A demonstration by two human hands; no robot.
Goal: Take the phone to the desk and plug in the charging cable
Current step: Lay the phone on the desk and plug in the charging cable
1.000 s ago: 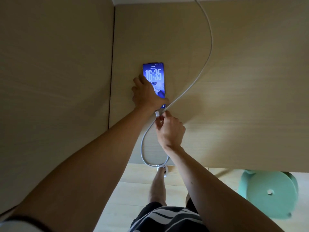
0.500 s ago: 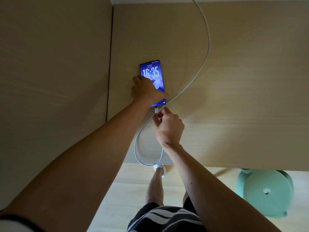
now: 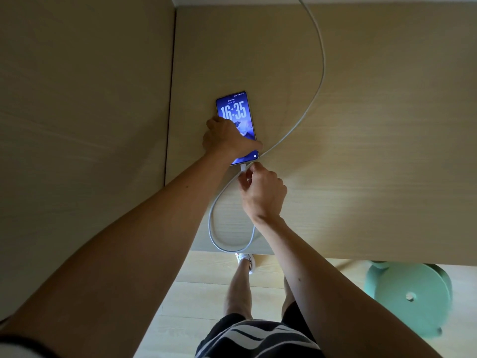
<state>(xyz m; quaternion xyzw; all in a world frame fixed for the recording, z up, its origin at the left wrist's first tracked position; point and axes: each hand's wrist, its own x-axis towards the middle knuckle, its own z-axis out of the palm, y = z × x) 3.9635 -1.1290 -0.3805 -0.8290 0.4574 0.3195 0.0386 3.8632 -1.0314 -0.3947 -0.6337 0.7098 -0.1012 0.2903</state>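
The phone [image 3: 236, 112] lies flat on the light wooden desk [image 3: 361, 151], screen lit blue and showing 16:35. My left hand [image 3: 227, 139] rests over its lower half and holds it down by the edges. My right hand [image 3: 260, 192] pinches the white plug of the charging cable [image 3: 318, 81] right at the phone's bottom edge. The plug touches the phone's port. The white cable runs from the desk's far edge, curves past the phone, loops near the front edge and comes back to the plug.
A tall wooden panel [image 3: 85, 125] stands along the desk's left side. A mint green round stool [image 3: 410, 298] sits on the pale floor under the desk's front right. My legs and one shoe [image 3: 245, 262] show below the desk edge.
My right hand has pushed the plug up to the phone's bottom edge. The cable loop has slid slightly left. My left hand has stayed on the phone.
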